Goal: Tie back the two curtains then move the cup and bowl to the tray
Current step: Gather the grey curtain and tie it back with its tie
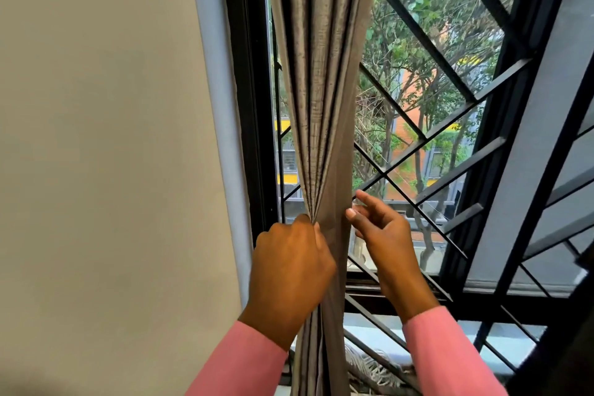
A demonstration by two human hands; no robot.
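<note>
Pink sleeves (244, 360) nearest, both my arms reaching up to the window. Grey curtain (321, 74) hangs at the left edge of the barred window (450, 125), pleats pinched narrow where I hold it. Left hand (289, 270) is closed round the gathered bundle, fist tight on the folds. Right hand (382, 235) is just beside the curtain's right edge, fingers spread and loose, holding nothing. Cloth looks soft, light, floppy, likely to slide and fan out if released; best gripped round the whole bunch at the pinch. No tie-back visible. Second curtain, cup, bowl, tray out of view.
</note>
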